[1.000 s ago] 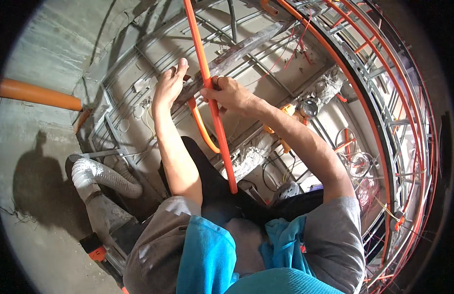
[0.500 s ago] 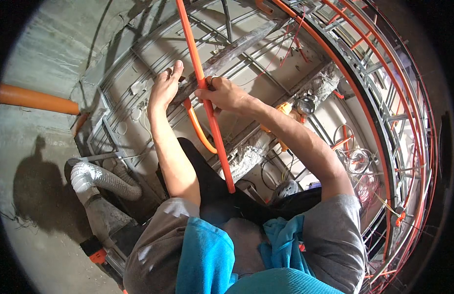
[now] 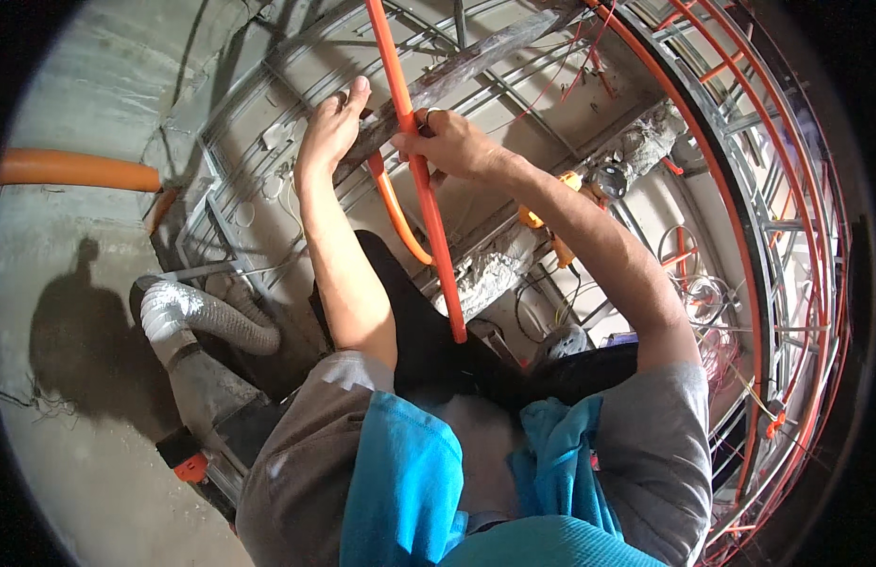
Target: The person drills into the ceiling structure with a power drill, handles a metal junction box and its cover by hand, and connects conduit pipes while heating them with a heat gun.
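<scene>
A long straight orange pipe [image 3: 438, 241] slants from the top of the view down toward my lap. My right hand [image 3: 457, 146] is closed around its upper part, thumb and fingers pinching it. To the left, my left hand [image 3: 326, 137] is raised with a digit stretched upward and the others loosely bent; nothing shows clearly in it, and its palm side is partly hidden. It is beside a rough grey beam [image 3: 447, 80] that passes behind the pipe. A curved orange conduit [image 3: 393, 213] hangs below the beam between my forearms.
A thick orange pipe [image 3: 79, 170] runs along the concrete wall at left. Below it are a silver ribbed hose [image 3: 173, 312] and a dark power tool [image 3: 186, 455]. Metal framing [image 3: 778, 227], orange conduits and loose wires [image 3: 698, 298] fill the right. A yellow tool [image 3: 563, 248] lies past my right forearm.
The whole view has shifted slightly, so my hands and the pipe appear higher and farther right. My right hand keeps its hold on the pipe.
</scene>
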Motion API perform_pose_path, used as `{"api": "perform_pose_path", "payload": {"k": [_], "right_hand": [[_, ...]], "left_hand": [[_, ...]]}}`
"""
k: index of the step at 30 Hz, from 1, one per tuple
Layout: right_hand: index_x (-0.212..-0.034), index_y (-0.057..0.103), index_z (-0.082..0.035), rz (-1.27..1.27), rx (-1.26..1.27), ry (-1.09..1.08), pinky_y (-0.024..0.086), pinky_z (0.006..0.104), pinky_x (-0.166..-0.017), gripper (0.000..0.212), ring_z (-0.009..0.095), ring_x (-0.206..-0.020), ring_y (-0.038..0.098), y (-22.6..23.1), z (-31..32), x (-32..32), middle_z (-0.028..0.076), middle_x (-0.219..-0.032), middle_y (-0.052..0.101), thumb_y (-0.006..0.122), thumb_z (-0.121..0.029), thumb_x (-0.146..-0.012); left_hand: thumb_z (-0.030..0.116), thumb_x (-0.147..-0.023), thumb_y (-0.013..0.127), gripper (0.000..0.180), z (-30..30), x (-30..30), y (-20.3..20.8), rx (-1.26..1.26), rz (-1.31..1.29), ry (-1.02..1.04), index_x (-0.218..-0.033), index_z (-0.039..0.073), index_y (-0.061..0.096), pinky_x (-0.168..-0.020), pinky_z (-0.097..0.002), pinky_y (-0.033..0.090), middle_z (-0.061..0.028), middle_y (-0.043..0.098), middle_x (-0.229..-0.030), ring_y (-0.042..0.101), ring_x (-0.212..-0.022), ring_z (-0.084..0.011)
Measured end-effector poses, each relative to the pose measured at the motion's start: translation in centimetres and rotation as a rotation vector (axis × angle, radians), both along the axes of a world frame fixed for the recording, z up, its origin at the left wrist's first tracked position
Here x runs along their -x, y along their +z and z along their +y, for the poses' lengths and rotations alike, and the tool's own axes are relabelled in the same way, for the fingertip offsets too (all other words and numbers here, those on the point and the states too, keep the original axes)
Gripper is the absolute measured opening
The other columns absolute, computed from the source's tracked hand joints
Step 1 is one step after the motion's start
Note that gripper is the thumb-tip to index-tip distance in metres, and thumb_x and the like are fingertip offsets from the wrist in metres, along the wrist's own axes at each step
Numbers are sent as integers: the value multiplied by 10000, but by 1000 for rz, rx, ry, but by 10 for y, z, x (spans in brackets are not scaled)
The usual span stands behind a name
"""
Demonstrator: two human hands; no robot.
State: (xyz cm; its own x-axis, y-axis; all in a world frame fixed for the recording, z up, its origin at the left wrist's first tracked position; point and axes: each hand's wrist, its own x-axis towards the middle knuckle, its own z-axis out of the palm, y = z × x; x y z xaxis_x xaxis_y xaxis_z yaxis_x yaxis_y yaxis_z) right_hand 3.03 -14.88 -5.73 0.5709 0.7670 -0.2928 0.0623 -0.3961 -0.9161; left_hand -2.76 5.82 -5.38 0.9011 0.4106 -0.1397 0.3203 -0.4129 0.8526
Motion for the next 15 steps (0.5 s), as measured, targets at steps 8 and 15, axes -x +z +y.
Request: {"api": "perform_pose_path", "payload": {"k": [8, 15], "right_hand": [[-983, 674, 51, -41, -19, -12, 624, 352, -635, 431, 213, -691, 748, 0, -1, 0, 131, -763, 719, 674, -380, -964], [-1041, 653, 8, -61, 71, -31, 604, 334, -634, 423, 193, -630, 733, 17, -5, 12, 104, -740, 707, 654, -410, -977]], "left_hand": [[695, -999, 465, 772, 20, -7, -25, -102, 9, 2, -1200, -7, 715, -990, -413, 480, -217, 730, -1159, 666, -1171, -325], [668, -1015, 476, 773, 3, 5, -7, -46, -17, 30, -1202, -49, 694, -999, -403, 473, -239, 726, -1140, 669, -1155, -312]]}}
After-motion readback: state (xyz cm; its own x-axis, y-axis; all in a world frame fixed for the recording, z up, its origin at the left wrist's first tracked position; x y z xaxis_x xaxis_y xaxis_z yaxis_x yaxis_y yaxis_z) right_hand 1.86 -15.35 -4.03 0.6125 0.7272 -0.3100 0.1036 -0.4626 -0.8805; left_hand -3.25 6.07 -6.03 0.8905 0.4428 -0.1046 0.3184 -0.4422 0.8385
